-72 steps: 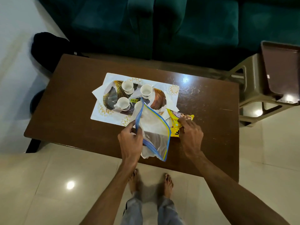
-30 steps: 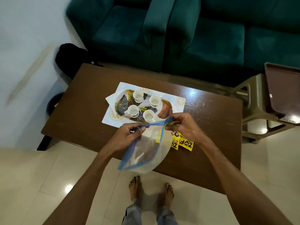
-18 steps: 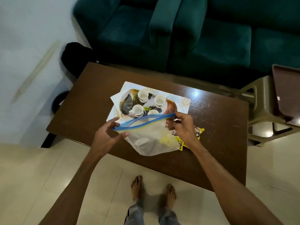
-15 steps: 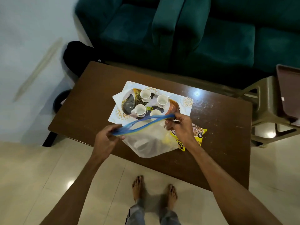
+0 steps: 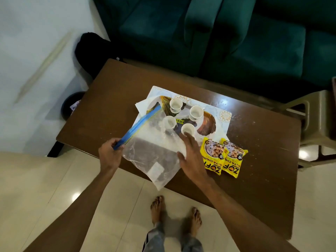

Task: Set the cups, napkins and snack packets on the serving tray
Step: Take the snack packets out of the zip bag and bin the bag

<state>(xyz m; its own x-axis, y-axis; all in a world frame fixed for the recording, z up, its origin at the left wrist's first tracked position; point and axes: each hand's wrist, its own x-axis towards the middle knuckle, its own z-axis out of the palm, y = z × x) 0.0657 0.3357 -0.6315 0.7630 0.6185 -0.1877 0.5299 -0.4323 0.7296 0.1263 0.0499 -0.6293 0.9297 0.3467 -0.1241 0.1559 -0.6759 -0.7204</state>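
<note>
Cups stand on the serving tray, snack packets not yet; left hand pinches the zip bag, right hand spread.

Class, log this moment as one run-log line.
left hand: holds bag zip | right hand: open, at bag | cups: four on tray | packets: two on table

One brown wooden table carries four small white ceramic cups, two yellow snack packets, one clear plastic zip bag and one patterned oval tray.
</note>
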